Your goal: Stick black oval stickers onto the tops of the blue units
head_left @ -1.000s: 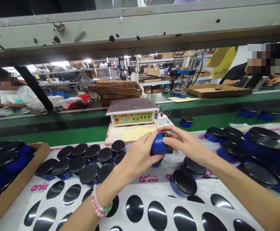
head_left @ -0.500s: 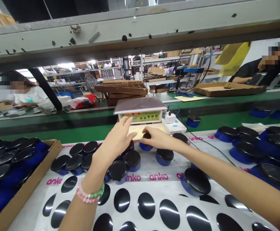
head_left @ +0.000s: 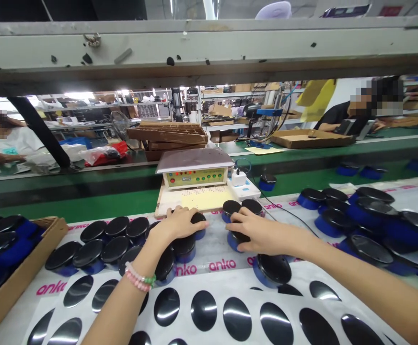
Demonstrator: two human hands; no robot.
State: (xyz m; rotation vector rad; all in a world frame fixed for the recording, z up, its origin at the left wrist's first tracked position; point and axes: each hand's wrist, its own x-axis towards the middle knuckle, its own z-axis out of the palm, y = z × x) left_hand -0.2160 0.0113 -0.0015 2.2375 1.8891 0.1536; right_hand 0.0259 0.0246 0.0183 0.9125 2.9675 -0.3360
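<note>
My left hand (head_left: pixel 178 224) is curled over a round blue part with a glossy black top (head_left: pixel 199 234), its thumb along the near side and its fingers beyond. It wears a pink and green bead bracelet. My right hand (head_left: pixel 257 234) has thumb and fingers around another black-topped blue part (head_left: pixel 233 243), which sits on the white sheeting. Just behind that hand stand two more such parts (head_left: pixel 230 209). To the left, several of the same kind (head_left: pixel 117 249) stand in rows, partly hidden by my left arm. One larger-looking part (head_left: pixel 272 270) is below my right wrist.
White sheets with black oval discs (head_left: pixel 203 310) lie in front. A control box with lit buttons (head_left: pixel 196 178) stands behind my hands, beside a white plug (head_left: pixel 238 178) and cable. Cardboard box (head_left: pixel 54 230) of parts at left; piled parts (head_left: pixel 367 225) at right. Two people sit across.
My left hand has come down from before the control box onto a round part. My right hand has moved nearer to me, onto a different round part. The view has swung right.
</note>
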